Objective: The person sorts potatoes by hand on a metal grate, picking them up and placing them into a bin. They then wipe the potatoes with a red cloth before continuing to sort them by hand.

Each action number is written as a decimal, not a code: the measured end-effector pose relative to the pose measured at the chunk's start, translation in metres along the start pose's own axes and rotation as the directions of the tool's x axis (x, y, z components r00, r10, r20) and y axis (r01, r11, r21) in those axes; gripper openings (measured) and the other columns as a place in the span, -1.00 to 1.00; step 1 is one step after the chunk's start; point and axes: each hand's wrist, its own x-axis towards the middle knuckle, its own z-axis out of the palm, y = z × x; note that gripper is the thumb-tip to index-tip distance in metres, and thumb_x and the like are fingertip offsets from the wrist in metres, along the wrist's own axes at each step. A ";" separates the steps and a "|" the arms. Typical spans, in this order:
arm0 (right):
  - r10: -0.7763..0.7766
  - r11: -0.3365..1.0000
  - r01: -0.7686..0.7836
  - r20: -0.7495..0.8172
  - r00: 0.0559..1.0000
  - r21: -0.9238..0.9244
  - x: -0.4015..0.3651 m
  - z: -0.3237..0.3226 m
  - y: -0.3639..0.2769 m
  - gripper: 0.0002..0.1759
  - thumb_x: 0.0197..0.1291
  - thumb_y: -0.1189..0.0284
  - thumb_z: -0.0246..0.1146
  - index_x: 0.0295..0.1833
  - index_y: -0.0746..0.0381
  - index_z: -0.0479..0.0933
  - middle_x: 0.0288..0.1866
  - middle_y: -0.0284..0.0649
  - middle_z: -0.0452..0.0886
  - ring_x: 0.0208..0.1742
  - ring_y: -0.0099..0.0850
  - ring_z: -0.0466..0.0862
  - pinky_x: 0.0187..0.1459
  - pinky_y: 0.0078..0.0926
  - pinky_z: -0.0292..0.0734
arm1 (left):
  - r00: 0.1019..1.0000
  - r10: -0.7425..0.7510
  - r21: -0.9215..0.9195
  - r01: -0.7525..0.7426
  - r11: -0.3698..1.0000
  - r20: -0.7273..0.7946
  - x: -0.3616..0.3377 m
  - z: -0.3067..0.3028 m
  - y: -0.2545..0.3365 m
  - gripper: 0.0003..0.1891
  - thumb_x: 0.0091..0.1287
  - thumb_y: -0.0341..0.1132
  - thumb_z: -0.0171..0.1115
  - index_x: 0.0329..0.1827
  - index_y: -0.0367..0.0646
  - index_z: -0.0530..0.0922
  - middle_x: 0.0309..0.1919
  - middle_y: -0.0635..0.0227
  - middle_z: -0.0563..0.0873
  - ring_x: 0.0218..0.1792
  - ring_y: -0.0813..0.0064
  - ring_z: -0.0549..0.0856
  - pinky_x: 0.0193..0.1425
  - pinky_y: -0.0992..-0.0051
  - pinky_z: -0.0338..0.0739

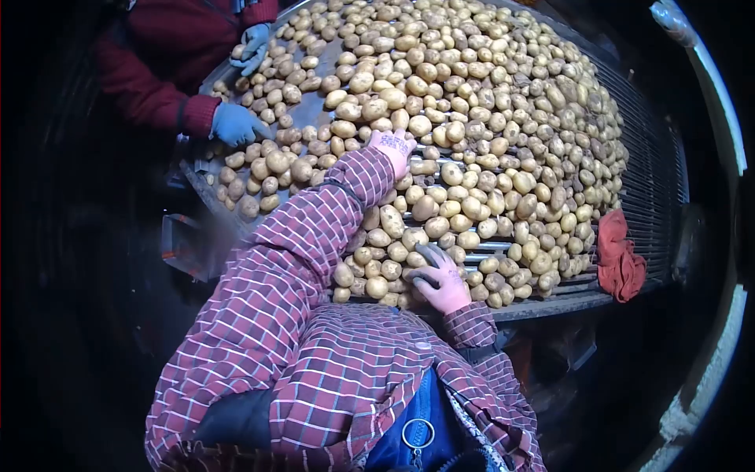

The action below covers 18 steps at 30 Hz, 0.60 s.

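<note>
Potatoes (480,118) are heaped across a slatted metal table (484,256). My left hand (393,149), in a pink glove with dark print on its back, reaches over the middle of the heap. Its fingers point down among the potatoes, and their tips are hidden. Close to my body at the near edge, my right hand (443,285) wears a pink glove with grey fingers. Its thumb and fingers are spread apart over the potatoes, touching them, with nothing visibly gripped.
At the upper left, a co-worker in a dark red sleeve (149,98) has two blue-gloved hands (236,124) among the potatoes. A red cloth (619,256) hangs at the table's right edge. A pale curved bar (720,102) runs along the far right.
</note>
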 end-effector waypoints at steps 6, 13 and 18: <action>0.031 0.997 -0.025 -0.071 0.997 0.080 -0.001 0.003 0.001 -0.79 0.00 0.36 0.29 -0.19 0.06 0.63 0.25 -0.21 0.45 0.34 -0.11 0.35 0.32 -0.12 0.21 | 0.998 0.051 0.052 -0.049 0.997 -0.042 0.000 -0.001 0.038 -0.36 0.03 0.02 0.39 0.15 -0.05 0.42 0.07 0.27 0.54 0.12 0.30 0.50 0.12 0.21 0.39; 0.052 0.995 -0.040 -0.130 0.990 0.094 0.000 0.004 0.000 -0.84 0.00 0.40 0.28 -0.24 0.04 0.66 0.19 -0.24 0.51 0.28 -0.16 0.41 0.29 -0.20 0.28 | 0.999 -0.019 -0.291 0.004 0.957 -0.049 0.026 0.018 0.014 -0.39 0.04 0.01 0.35 0.11 -0.10 0.45 -0.03 0.18 0.63 0.03 0.22 0.59 0.15 0.22 0.42; 0.074 0.988 -0.050 -0.167 0.983 0.146 0.002 0.006 0.002 -0.85 -0.04 0.42 0.32 -0.28 0.11 0.67 0.12 -0.19 0.56 0.21 -0.13 0.46 0.25 -0.21 0.34 | 0.872 -0.287 -0.855 -0.239 0.460 -0.397 -0.057 0.014 -0.031 -0.59 -0.02 -0.32 0.49 -0.14 -0.18 0.51 -0.28 0.31 0.63 -0.21 0.45 0.60 -0.04 0.48 0.48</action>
